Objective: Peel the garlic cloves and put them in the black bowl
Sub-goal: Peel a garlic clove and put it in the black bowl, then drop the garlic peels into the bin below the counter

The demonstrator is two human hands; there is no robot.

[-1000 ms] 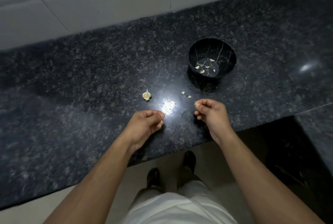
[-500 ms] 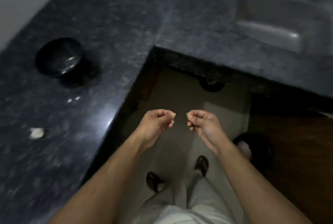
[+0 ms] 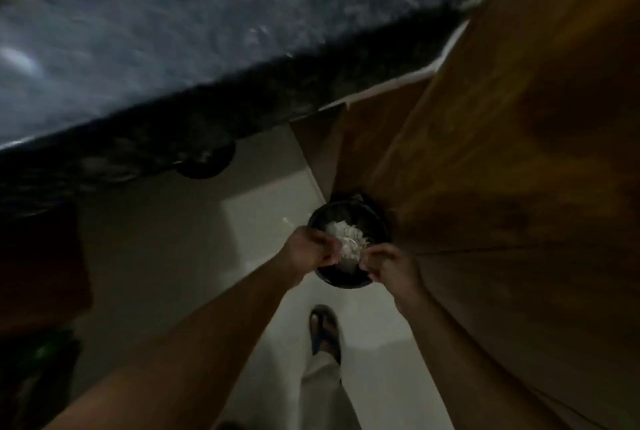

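My left hand (image 3: 308, 249) and my right hand (image 3: 384, 265) hover close together over a round black bin (image 3: 379, 221) on the floor. Inside the bin lies a heap of pale garlic skins (image 3: 346, 239). Both hands have curled fingers. My right hand pinches a small garlic clove at its fingertips, hard to make out in the blur. Nothing shows plainly in my left hand. The black bowl and the garlic bulb are out of view.
A dark granite counter (image 3: 173, 31) runs across the top left, its edge overhanging the pale floor (image 3: 194, 239). Right beside the bin rises a brown wooden door (image 3: 519, 187). My sandalled foot (image 3: 323, 329) stands just behind the bin.
I have turned away from the counter toward the floor. Both hands moved down over the black bin, and the bowl and bulb left the view.
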